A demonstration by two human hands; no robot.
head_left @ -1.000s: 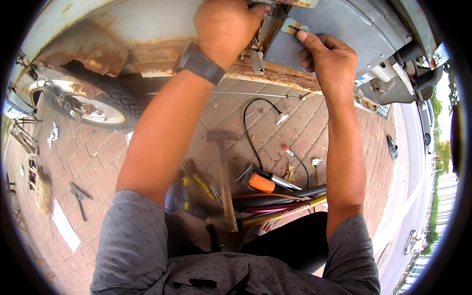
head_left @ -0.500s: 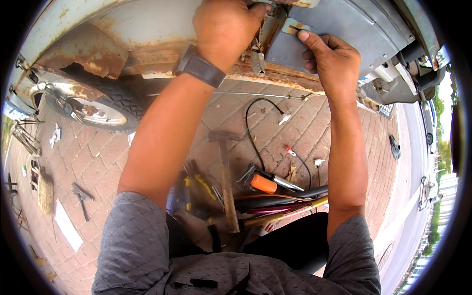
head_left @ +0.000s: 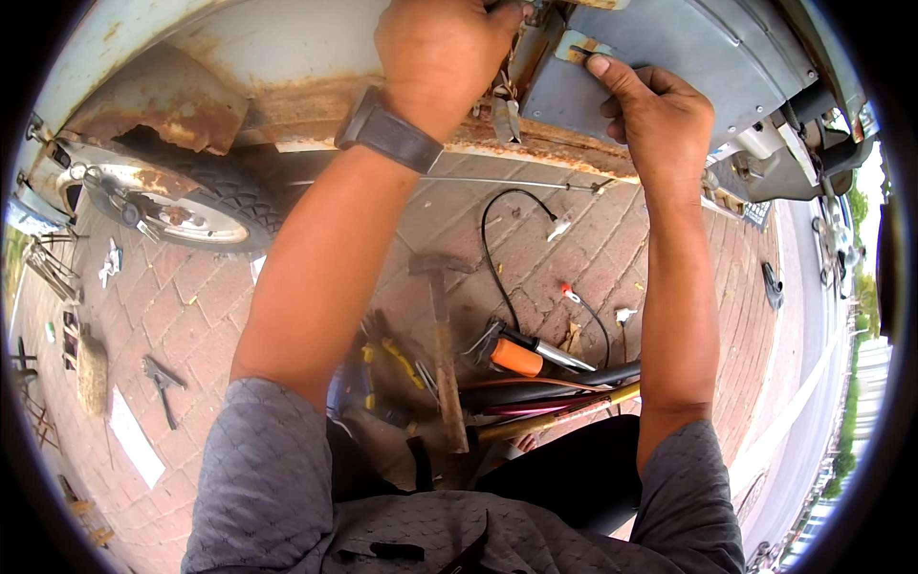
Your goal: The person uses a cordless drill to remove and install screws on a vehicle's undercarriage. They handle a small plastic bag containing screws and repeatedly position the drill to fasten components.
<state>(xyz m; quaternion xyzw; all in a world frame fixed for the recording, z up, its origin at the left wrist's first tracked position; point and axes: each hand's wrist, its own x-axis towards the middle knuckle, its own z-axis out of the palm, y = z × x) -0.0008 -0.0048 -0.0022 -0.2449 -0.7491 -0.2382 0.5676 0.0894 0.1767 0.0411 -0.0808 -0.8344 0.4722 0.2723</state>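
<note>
At rusty seam | right hand (head_left: 660,110) fingers press grey panel (head_left: 688,48)

Tools on our brick paving (head_left: 239,316)
We see a hammer (head_left: 442,364), pliers (head_left: 161,383) and a black cable (head_left: 497,258) lying there.

Both arms reach up and forward, the left hand (head_left: 440,53) curled closed, the right hand (head_left: 660,120) pressing with its fingers (head_left: 612,77) extended.

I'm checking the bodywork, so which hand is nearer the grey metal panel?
Right. The right hand presses its fingertips on the grey metal panel. The left hand is beside it, at the rusty seam by the panel's left edge.
</note>
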